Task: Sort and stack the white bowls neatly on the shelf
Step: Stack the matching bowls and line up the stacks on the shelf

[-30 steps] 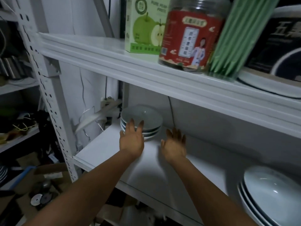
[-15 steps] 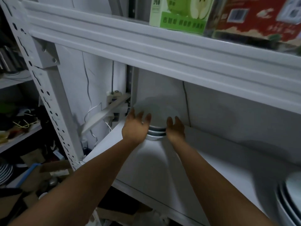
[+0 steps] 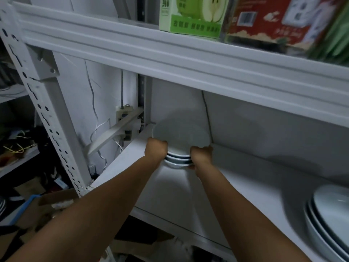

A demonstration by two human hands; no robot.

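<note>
A person's left hand [image 3: 155, 151] and right hand [image 3: 201, 156] clasp opposite sides of the stack of white bowls [image 3: 180, 137] in the far left corner of the shelf [image 3: 245, 186]. Their fingers curl round the rims, seemingly beneath the lowest bowl. Level, even pressure should keep it aligned.

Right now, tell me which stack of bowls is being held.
The back-corner stack: left hand and right hand grip its sides. The stack at the right edge sits untouched.
</note>
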